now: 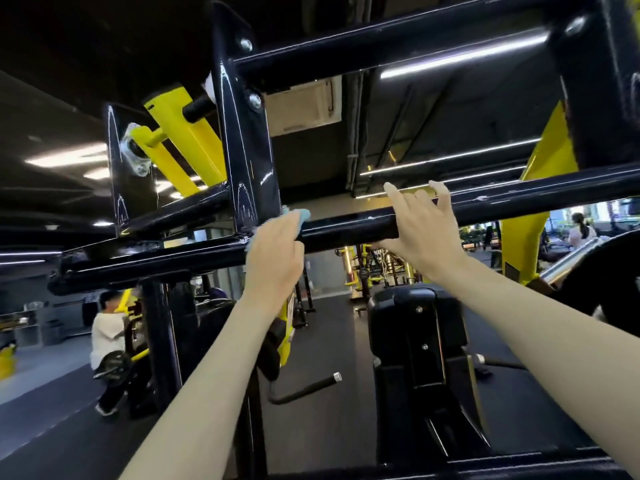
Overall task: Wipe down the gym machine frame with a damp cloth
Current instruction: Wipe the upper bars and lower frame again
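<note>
Two bare forearms, entering from the bottom edge and reaching up and apart.

Left hand (277,251): holds the cloth (302,215), pale blue and bunched, pressed against the crossbar (346,227). Its fingers are hidden behind the cloth and bar.

Right hand (423,230): well apart from the left, gripping the same crossbar. The fingers hook over the top and the thumb sits beneath. It appears to be bracing.

Gym machine frame (156,262): black gloss tube. The cloth sits at the crossbar's left end, at the joint with the upright plate (246,150).

Upper rail (381,46): black, bolted across above the plate.

Yellow arm (183,140): left of the plate, on a pivot.

Black pad (417,327): below the hands, centre.

Person in a white top (107,336): far left, on the gym floor.

Progress: wiping is under way at the joint. Which surfaces are finished cannot be read from the sheen. The crossbar's run rightward, the upper rail and the lower uprights likely remain.
</note>
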Motion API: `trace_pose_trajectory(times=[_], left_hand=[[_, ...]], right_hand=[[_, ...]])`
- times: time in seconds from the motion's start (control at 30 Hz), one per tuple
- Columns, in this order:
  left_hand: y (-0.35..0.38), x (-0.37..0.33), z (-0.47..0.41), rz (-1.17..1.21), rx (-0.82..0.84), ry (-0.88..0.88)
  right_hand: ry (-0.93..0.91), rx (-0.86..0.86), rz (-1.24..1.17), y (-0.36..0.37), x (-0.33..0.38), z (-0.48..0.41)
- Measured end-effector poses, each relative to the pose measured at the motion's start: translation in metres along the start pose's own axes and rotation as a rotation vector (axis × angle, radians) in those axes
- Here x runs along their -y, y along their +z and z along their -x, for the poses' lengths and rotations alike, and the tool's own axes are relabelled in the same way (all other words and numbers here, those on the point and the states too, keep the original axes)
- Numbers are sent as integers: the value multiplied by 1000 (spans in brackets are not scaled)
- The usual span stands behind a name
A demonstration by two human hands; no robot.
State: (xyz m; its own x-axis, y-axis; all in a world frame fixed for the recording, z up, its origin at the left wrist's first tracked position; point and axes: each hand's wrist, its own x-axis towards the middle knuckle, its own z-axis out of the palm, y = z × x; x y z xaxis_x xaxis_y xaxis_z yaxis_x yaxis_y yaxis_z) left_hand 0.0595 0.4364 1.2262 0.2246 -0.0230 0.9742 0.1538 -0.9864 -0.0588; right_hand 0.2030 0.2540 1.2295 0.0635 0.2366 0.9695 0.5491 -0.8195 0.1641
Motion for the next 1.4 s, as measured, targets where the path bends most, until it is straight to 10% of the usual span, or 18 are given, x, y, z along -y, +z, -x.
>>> trace_pose_trajectory(times=[0.1, 0.33, 0.57, 0.73, 0.93, 1.13, 1.3, 1.4], left_hand=[[19, -28, -3, -38, -121, -148], [40, -85, -15, 176, 137, 203], [60, -106, -17, 47, -121, -4], [65, -119, -20, 84, -8, 256], [58, -108, -17, 56, -144, -103], [56, -116, -12, 4, 38, 175], [46, -98, -7, -55, -122, -218], [72, -152, -17, 10, -89, -61]], right_hand=[[22, -48, -22, 4, 1, 0], [-61, 65, -101, -5, -20, 0], [2, 135, -142, -6, -60, 13], [-44, 176, -94, -6, -69, 3], [-75, 116, -65, 1, -71, 5], [-68, 126, -97, -1, -70, 7], [-58, 151, -126, 2, -71, 7], [-54, 128, -96, 2, -71, 7]])
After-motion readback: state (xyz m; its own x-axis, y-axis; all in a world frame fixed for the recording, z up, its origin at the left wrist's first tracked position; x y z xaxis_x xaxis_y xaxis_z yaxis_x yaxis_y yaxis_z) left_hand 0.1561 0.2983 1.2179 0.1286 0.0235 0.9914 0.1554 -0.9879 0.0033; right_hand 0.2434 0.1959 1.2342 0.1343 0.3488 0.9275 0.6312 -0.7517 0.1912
